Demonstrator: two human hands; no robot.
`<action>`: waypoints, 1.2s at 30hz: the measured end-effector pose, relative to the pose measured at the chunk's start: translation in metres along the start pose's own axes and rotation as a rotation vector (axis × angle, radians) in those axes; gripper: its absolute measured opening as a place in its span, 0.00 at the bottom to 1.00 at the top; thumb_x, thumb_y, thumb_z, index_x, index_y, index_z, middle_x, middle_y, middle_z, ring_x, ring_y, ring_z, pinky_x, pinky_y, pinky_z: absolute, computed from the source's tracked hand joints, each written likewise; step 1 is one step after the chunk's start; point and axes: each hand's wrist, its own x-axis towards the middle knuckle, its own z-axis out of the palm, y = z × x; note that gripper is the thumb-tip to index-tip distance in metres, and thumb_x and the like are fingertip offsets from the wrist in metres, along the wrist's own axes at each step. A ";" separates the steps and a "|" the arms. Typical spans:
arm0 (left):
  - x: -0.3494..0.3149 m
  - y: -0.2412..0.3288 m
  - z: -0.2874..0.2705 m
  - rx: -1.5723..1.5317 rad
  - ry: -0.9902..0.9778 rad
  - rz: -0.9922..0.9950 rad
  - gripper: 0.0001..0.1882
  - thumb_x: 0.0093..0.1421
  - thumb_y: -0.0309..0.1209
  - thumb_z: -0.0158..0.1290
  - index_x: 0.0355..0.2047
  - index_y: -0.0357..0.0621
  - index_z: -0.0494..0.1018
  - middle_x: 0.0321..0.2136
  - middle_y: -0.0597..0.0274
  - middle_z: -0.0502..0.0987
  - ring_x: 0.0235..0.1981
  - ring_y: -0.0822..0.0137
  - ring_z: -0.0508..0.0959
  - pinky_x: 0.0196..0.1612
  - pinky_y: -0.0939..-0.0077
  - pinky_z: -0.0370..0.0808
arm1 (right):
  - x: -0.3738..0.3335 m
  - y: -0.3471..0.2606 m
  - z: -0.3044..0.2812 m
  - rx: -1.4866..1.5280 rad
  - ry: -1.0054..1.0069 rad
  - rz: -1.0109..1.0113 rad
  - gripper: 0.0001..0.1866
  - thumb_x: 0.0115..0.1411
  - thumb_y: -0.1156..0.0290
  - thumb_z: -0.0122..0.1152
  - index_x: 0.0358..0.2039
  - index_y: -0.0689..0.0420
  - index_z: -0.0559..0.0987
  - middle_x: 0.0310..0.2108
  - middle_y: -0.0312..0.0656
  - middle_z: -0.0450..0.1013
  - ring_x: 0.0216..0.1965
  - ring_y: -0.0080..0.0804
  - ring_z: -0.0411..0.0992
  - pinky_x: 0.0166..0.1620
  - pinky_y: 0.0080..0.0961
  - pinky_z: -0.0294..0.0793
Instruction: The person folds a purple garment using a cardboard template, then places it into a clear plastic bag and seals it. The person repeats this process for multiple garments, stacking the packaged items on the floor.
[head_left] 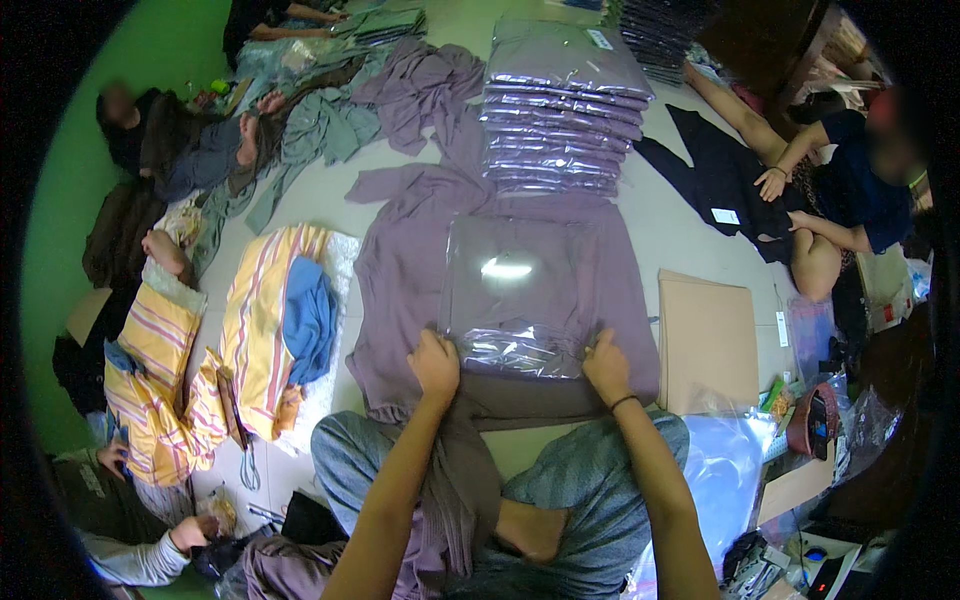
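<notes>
In front of my crossed legs, a clear plastic bag with a folded mauve garment inside lies on a spread mauve garment. My left hand is closed on the bag's near left corner. At the near right corner, my right hand pinches the bag's edge, a dark band round its wrist. Light glares off the plastic, and its near end is crinkled. Just beyond stands a tall stack of bagged mauve garments.
To the right are brown cardboard sheets and clear plastic bags. A person handles a black garment at far right. Yellow striped cloth lies left, with other people nearby. A phone rests in a basket.
</notes>
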 end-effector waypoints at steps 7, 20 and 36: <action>-0.007 0.008 -0.024 -0.067 0.323 0.321 0.17 0.46 0.26 0.45 0.38 0.36 0.62 0.38 0.49 0.63 0.41 0.51 0.62 0.42 0.60 0.56 | -0.022 -0.040 -0.005 0.020 0.272 -0.494 0.21 0.44 0.74 0.48 0.42 0.64 0.64 0.40 0.51 0.64 0.41 0.44 0.63 0.43 0.36 0.63; -0.023 0.003 0.000 0.117 -0.292 0.479 0.35 0.52 0.45 0.44 0.56 0.47 0.46 0.58 0.53 0.43 0.58 0.51 0.43 0.55 0.48 0.42 | -0.028 0.002 0.019 -0.378 0.089 -0.417 0.50 0.41 0.40 0.52 0.57 0.55 0.45 0.59 0.41 0.40 0.60 0.37 0.37 0.58 0.42 0.38; 0.044 0.030 -0.118 -0.418 -0.250 0.551 0.23 0.41 0.27 0.58 0.38 0.40 0.63 0.27 0.57 0.63 0.29 0.65 0.65 0.36 0.76 0.64 | -0.036 -0.058 -0.101 -0.227 0.667 -0.919 0.18 0.42 0.75 0.50 0.37 0.57 0.70 0.31 0.38 0.67 0.34 0.29 0.65 0.49 0.39 0.57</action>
